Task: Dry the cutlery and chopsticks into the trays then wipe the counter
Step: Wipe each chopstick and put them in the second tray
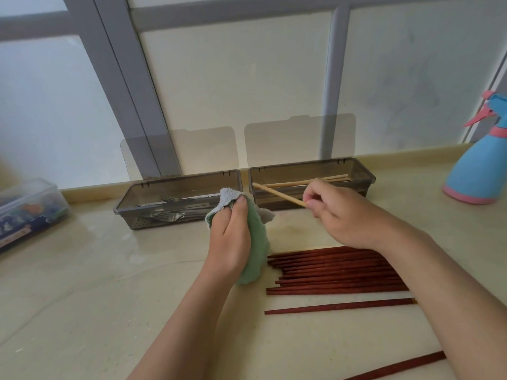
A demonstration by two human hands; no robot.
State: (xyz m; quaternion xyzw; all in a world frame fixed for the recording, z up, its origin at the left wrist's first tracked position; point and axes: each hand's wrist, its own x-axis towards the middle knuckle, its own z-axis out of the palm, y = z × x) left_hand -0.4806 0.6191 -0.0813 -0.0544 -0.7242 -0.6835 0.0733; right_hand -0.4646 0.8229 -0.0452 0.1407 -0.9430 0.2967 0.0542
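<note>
My left hand point(231, 237) grips a green and grey cloth point(256, 242) above the counter, just in front of the two trays. My right hand point(340, 215) pinches one pale wooden chopstick point(277, 193) by its near end, with its tip over the left end of the right tray point(367, 178). That tray holds a few more pale chopsticks point(307, 180). The left tray point(123, 208) holds forks and other metal cutlery point(170, 209). Several dark red chopsticks point(334, 272) lie in a row on the counter point(109, 283) under my right forearm.
A blue and pink spray bottle point(477, 165) stands at the right, by the window ledge. A clear lidded plastic box point(27, 212) sits at the left edge. Both tray lids stand open against the window. One red chopstick point(397, 368) lies apart at the bottom right.
</note>
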